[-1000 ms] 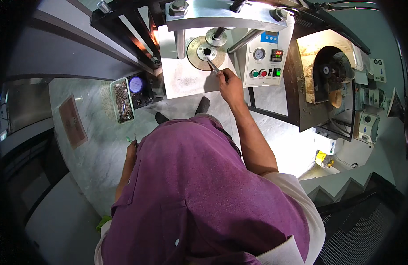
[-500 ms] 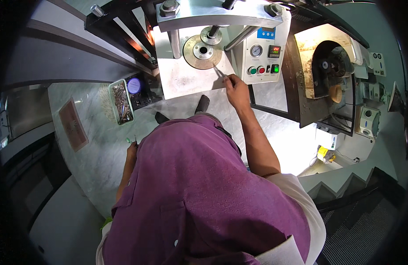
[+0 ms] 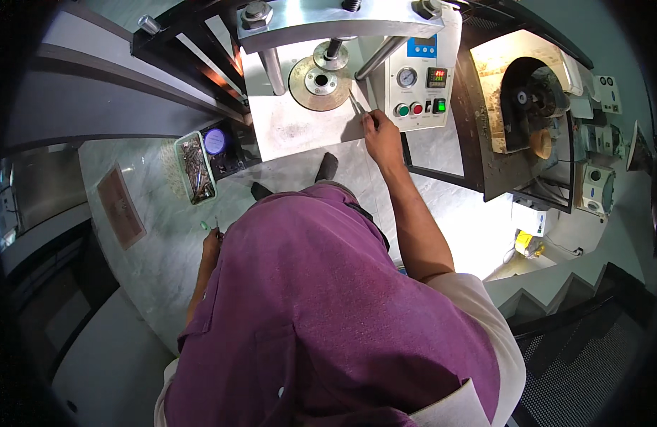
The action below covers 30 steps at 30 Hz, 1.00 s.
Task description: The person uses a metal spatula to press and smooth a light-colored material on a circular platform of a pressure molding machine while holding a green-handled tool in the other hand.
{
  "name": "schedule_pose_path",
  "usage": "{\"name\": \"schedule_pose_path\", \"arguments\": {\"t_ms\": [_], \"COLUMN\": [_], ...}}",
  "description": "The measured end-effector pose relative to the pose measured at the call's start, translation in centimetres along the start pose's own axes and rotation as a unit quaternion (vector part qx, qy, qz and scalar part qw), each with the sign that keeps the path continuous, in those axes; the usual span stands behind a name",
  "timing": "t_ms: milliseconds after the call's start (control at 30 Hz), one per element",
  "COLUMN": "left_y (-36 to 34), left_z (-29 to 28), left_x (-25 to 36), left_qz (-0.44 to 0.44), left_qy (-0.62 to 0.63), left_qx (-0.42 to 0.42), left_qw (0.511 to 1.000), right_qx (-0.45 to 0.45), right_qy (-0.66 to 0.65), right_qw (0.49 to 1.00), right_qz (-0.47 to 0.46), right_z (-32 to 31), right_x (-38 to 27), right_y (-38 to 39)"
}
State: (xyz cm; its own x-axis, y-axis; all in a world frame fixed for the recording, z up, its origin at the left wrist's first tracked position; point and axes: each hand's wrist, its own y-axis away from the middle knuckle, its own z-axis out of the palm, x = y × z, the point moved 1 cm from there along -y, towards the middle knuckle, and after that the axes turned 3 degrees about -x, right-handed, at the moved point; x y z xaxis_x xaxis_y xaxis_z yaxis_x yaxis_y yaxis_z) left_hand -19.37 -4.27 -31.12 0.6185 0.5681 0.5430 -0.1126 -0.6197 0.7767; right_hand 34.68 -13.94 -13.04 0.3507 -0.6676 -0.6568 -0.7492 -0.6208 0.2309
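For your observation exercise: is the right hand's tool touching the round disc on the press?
No. The right hand holds the thin tool with its tip on the white plate, just beside the disc.

Bright even light, sharp centre, dark fisheye-bent rim

The tweezers [image 3: 356,105] were thin, bright metal, pinched in the right hand [image 3: 380,135] and slanted up and left, tips resting on the pale press plate [image 3: 300,128] just beside the round brass-coloured die [image 3: 321,82]. A small green-tipped tool [image 3: 207,226] stood at the left hand [image 3: 212,245], over the marbled desk [image 3: 158,235].
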Motion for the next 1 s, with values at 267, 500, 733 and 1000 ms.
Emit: {"name": "schedule_pose_path", "arguments": {"t_ms": [267, 500, 733, 1000], "left_y": [-0.7, -4.6, -7.2, -2.4], "left_z": [-0.4, -1.6, -3.8, -2.3], "left_x": [-0.8, -6.0, -12.0, -4.3], "left_qz": [-0.052, 0.125, -0.122, 0.067], "left_qy": [0.14, -0.188, 0.156, -0.192], "left_qx": [0.009, -0.005, -0.016, 0.016], "left_qw": [0.989, 0.974, 0.98, 0.979], "right_qx": [0.078, 0.021, 0.011, 0.043], "right_qy": [-0.019, 0.039, 0.012, 0.005], "right_qw": [0.994, 0.998, 0.995, 0.997], "right_qz": [-0.079, -0.046, -0.102, -0.071], "right_z": [0.3, 0.1, 1.5, 0.7], "right_x": [-1.5, -2.4, -2.8, -2.5], "right_y": [0.3, 1.7, 1.3, 1.5]}}
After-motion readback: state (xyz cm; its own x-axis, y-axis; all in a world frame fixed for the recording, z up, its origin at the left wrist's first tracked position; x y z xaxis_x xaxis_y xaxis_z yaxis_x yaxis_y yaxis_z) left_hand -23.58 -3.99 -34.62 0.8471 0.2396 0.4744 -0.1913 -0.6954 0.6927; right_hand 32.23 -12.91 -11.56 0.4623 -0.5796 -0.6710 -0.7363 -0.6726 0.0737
